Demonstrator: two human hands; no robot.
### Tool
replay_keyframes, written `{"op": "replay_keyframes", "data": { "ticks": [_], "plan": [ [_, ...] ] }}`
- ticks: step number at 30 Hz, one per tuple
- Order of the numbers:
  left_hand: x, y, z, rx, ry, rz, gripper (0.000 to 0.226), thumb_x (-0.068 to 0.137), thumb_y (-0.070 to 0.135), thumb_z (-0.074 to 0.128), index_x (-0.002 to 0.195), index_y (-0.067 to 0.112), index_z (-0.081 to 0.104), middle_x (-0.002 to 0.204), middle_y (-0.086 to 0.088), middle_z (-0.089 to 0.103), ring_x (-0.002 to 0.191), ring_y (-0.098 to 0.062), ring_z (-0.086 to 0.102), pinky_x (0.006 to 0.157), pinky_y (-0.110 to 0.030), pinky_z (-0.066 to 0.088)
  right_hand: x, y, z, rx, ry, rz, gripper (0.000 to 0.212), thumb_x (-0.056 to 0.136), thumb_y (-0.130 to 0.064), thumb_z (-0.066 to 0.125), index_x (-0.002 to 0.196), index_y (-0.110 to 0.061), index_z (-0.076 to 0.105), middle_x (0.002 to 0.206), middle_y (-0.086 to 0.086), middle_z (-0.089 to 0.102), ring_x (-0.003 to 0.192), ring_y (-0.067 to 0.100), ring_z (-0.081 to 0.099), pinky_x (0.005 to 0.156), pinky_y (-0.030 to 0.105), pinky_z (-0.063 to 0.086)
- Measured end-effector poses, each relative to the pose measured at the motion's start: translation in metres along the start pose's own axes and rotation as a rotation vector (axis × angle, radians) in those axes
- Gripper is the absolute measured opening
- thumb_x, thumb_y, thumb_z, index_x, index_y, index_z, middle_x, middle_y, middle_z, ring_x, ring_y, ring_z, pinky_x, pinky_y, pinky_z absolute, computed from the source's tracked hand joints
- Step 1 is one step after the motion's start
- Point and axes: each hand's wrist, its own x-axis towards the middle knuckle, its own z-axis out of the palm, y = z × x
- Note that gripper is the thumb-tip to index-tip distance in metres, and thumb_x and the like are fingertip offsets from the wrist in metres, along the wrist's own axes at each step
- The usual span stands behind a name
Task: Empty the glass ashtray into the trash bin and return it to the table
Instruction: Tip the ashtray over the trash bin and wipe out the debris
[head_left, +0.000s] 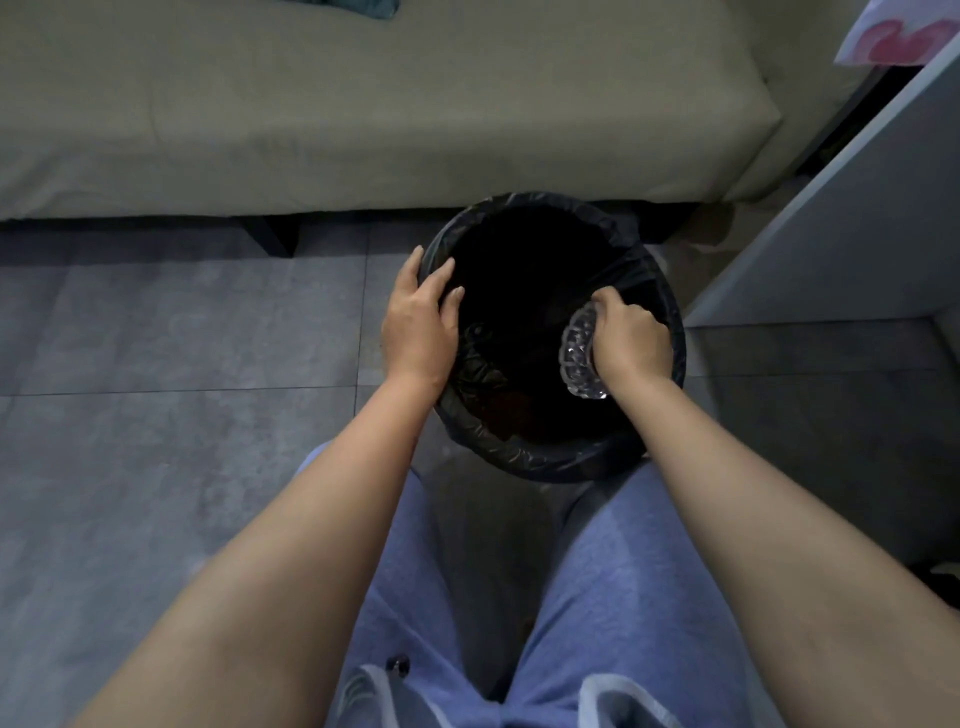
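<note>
A round trash bin (524, 462) lined with a black bag stands on the floor between my knees and the sofa. My right hand (631, 340) grips the cut-glass ashtray (577, 356), tipped on its side inside the bin's right half, its open face turned left toward the dark interior. My left hand (421, 322) clasps the bin's left rim, fingers curled over the bag's edge. What lies at the bottom of the bin is too dark to make out.
A beige sofa (363, 114) runs along the back, directly behind the bin. A white cabinet panel (852, 218) stands at the right. Grey floor tiles (156, 364) spread to the left. My legs in blue trousers (623, 597) fill the foreground.
</note>
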Motion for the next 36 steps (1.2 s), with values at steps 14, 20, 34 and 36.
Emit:
{"op": "replay_keyframes", "data": {
  "ticks": [14,20,34,36],
  "plan": [
    [-0.004,-0.034,-0.001,0.024,-0.047,-0.073,0.043,0.099,0.027,0.057,0.139,0.012,0.056,0.155,-0.017,0.037,0.141,-0.031,0.041,0.111,-0.042,0.042,-0.013,0.001,0.005,0.403,0.097,0.082,0.033,0.105,-0.036,0.032,0.124,-0.031,0.058,0.081,0.007,0.075,0.072,0.029,0.073,0.077,0.04,0.058],
    [-0.015,-0.046,0.001,0.187,-0.217,-0.178,0.055,0.102,0.043,0.044,0.151,0.02,0.036,0.165,-0.014,0.013,0.148,-0.033,0.027,0.113,-0.05,0.037,-0.018,-0.002,-0.003,0.635,0.12,0.16,0.029,0.104,-0.034,0.036,0.119,-0.034,0.061,0.074,-0.006,0.071,0.049,0.014,0.07,0.078,0.034,0.057],
    [-0.021,-0.028,0.0,0.557,-0.307,-0.03,0.066,0.104,0.048,0.023,0.158,0.012,0.01,0.167,-0.011,-0.006,0.153,-0.025,-0.013,0.124,-0.044,-0.007,-0.041,-0.005,-0.002,0.737,0.101,0.245,0.027,0.098,-0.046,0.035,0.111,-0.042,0.059,0.08,-0.005,0.074,0.064,0.025,0.075,0.082,0.044,0.057],
    [-0.022,-0.017,0.003,0.506,-0.292,0.003,0.066,0.104,0.048,0.024,0.158,0.012,0.012,0.167,-0.01,-0.002,0.154,-0.024,-0.01,0.124,-0.043,-0.007,-0.043,-0.01,-0.006,0.785,0.09,0.248,0.026,0.102,-0.038,0.038,0.114,-0.036,0.061,0.074,-0.01,0.071,0.053,0.018,0.073,0.081,0.042,0.057]
  ]
}}
